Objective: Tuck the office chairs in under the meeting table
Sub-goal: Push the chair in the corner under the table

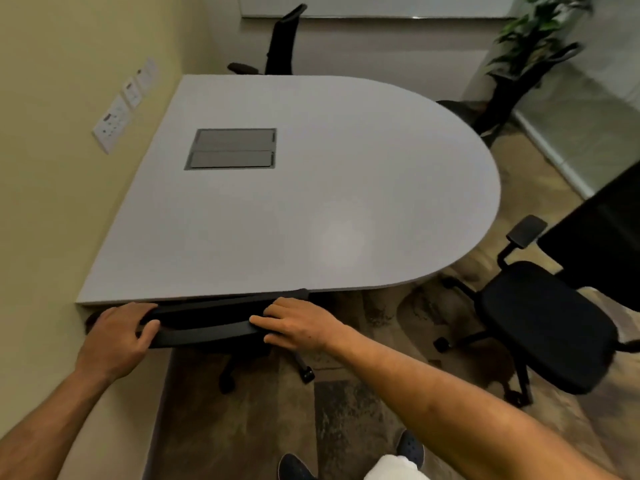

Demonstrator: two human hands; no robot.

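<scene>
Near chair [207,327] at the straight edge of the meeting table [311,209], its seat already hidden beneath the top. The left hand [117,336] and right hand [294,323] rest on the backrest's upper rail, fingers curled over it, thumbs below. The rail lies just beside the table edge, so a further push may pinch the fingertips [273,311] against the tabletop. The wall [52,202] stands close on the left; a skewed push could scrape the left armrest along it. The side chair [540,327] stands well clear of the curved end, untucked, within reach of a backward step.
</scene>
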